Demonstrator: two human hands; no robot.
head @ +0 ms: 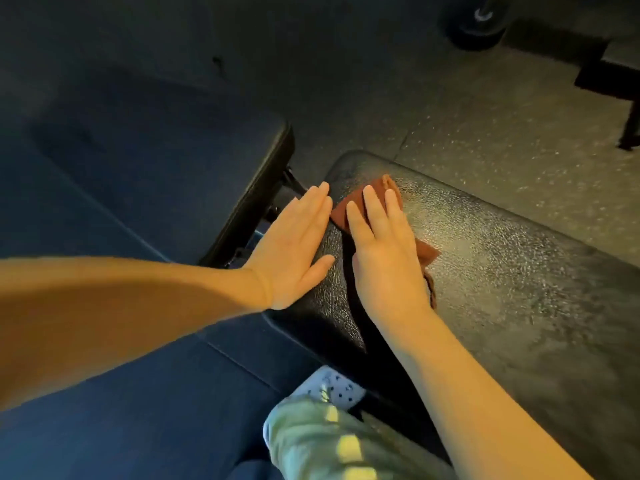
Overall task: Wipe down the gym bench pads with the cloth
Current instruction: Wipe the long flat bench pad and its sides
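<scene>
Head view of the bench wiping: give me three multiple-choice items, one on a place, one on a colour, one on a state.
1. Where does the cloth lie?
A) in a bucket
B) on the textured bench pad, near its end
C) on a shelf

2. What colour is the cloth?
A) white
B) bright green
C) reddish brown

3. How does the right hand lie?
A) flat on the cloth, fingers straight
B) fisted in the air
C) gripping a bottle

Answers:
1 B, the cloth sits on the pad under the hand.
2 C, its bare corners show rust brown.
3 A, straight fingers press it down, with the left hand flat beside it.
</scene>
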